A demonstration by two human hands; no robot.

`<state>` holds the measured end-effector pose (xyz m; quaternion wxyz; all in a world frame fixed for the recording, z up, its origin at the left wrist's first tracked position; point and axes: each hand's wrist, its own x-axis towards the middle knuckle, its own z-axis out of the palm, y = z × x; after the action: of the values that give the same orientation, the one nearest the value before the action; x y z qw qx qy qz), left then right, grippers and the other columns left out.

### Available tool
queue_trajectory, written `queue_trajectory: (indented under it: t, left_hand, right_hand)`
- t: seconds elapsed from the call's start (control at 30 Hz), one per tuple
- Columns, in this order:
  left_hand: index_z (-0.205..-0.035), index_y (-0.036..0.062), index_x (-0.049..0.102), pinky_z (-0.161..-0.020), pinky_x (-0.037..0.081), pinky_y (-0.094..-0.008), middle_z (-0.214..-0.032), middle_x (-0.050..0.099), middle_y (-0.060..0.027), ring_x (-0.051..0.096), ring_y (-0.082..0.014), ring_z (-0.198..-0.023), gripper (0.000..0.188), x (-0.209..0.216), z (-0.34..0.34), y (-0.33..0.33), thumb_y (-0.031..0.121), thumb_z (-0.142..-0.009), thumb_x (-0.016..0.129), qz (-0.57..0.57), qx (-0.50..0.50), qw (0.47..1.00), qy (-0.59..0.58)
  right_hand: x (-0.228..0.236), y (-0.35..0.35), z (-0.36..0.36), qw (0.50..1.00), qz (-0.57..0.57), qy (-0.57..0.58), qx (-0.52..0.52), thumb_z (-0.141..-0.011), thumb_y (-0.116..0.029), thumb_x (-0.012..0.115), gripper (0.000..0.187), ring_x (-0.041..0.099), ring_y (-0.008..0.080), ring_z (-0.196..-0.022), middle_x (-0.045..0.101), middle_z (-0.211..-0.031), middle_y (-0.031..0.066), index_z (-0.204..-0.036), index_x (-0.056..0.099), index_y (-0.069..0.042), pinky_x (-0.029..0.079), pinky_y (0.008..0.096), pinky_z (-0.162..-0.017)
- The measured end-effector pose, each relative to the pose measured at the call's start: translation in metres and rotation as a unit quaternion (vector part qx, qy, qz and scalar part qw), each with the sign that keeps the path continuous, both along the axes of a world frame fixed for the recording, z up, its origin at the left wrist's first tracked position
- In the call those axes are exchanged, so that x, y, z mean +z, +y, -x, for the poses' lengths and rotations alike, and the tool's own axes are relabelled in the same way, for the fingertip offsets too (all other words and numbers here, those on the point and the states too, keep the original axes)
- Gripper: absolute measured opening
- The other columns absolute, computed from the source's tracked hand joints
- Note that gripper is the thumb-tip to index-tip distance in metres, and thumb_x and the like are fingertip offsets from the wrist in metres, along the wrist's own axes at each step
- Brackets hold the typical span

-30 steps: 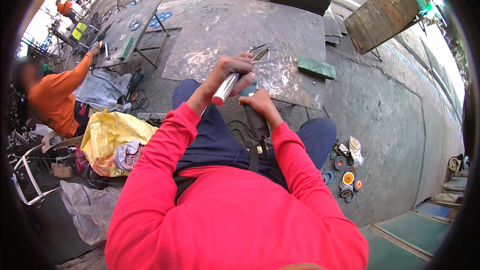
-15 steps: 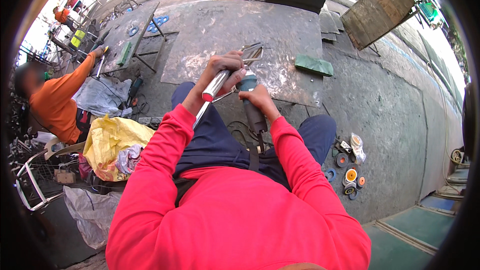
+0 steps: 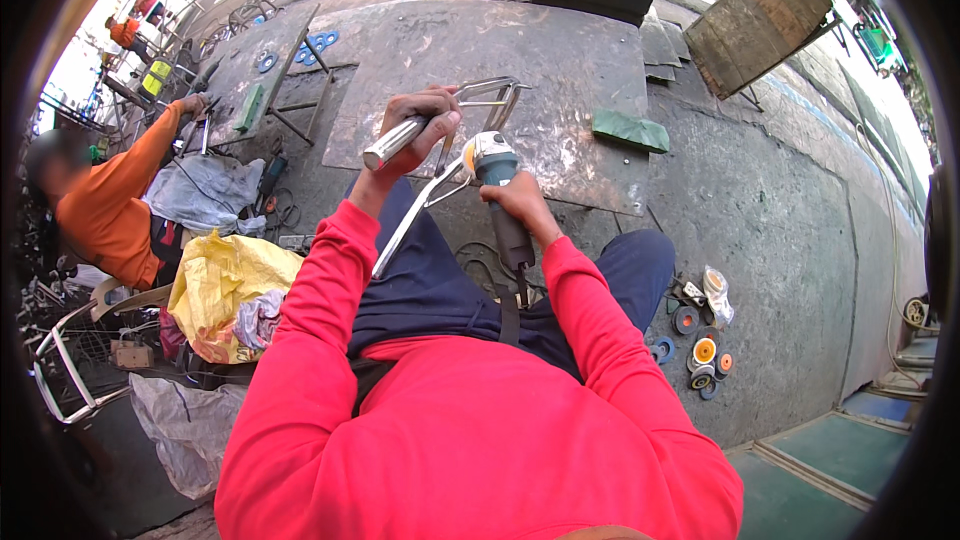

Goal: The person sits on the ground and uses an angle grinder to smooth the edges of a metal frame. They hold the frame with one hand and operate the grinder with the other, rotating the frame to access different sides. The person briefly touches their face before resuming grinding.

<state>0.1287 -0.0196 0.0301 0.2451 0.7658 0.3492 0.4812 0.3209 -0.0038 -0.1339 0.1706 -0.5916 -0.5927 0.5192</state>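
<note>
My left hand (image 3: 418, 118) is wrapped round a shiny metal tube, part of a bent tubular metal frame (image 3: 405, 225). The frame's thin bars reach out over the metal sheet and down toward my left thigh. In my right hand (image 3: 522, 202) is an angle grinder (image 3: 510, 238), teal and dark, its pale head pointing away from me. The grinder's yellowish disc (image 3: 468, 154) faces left, close beside the frame's bars. Whether disc and bar touch, I cannot tell. The grinder's cord runs down between my legs.
A large worn metal sheet (image 3: 420, 50) lies before me, with a green block (image 3: 630, 130) on its right. Grinding discs (image 3: 704, 351) lie by my right knee. At left are a yellow sack (image 3: 225, 285) and a co-worker in an orange sleeve (image 3: 125, 190). A wooden board (image 3: 760, 20) stands far right.
My left hand has shifted left and slightly away from me, turning the frame, so its bars show more openly. The grinder's head has turned, and its disc is visible now.
</note>
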Motion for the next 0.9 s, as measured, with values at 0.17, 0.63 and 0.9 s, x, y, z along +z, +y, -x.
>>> queue_trajectory:
  t: [0.17,0.63,0.9]
  left_hand:
    - [-0.072,-0.0050,0.061,-0.103,0.045,-0.0410,-0.073,0.063,-0.0088,0.062,-0.0179,-0.076,0.016,-0.005,0.016,0.009,0.006,-0.083,0.059,0.005,0.032,0.999,-0.024]
    - [-0.079,-0.0019,0.062,-0.100,0.038,-0.0372,-0.080,0.059,-0.0085,0.061,-0.0259,-0.107,0.022,-0.027,0.078,0.024,0.010,-0.094,0.052,0.141,0.086,0.957,-0.238]
    - [-0.084,-0.0005,0.064,-0.094,0.042,-0.0316,-0.089,0.069,-0.0104,0.062,-0.0248,-0.112,0.026,-0.028,0.085,0.022,0.015,-0.100,0.052,0.109,0.047,0.964,-0.237]
  right_hand:
    - [-0.002,-0.016,0.002,0.998,0.022,0.024,0.052,-0.056,-0.034,0.082,0.053,0.069,0.0261,-0.074,0.070,-0.083,0.0216,-0.082,0.068,0.010,0.054,0.0364,-0.068]
    - [-0.021,0.008,-0.078,0.988,0.026,0.036,-0.150,-0.058,-0.030,0.080,0.042,0.059,0.0188,-0.055,0.065,-0.068,0.0110,-0.068,0.065,0.008,0.047,0.0352,-0.053]
    - [-0.026,0.008,-0.081,0.984,0.035,0.054,-0.169,-0.058,-0.026,0.081,0.036,0.058,0.0172,-0.055,0.064,-0.068,0.0084,-0.069,0.065,0.005,0.045,0.0344,-0.051]
